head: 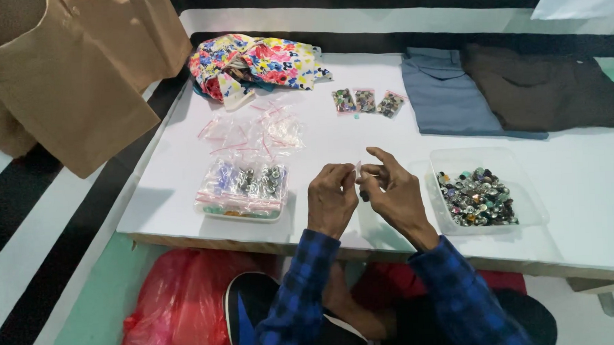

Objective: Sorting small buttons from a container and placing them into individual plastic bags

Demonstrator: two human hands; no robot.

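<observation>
Both hands meet over the white surface (360, 132). The left hand (331, 200) and the right hand (392, 189) pinch a tiny clear bag (358, 169) between their fingertips. The bag stands up, its long side pointing to 12 o'clock. At 3 o'clock sits a clear tray (525, 197) of shiny buttons. At 9 o'clock lies a tub of little bags (242, 189). At 12 o'clock lie three small filled packets (366, 101).

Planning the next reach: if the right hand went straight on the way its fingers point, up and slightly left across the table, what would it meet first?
Probably the three small bags of buttons; the right hand has bare white table before them, though height is unclear.
</observation>
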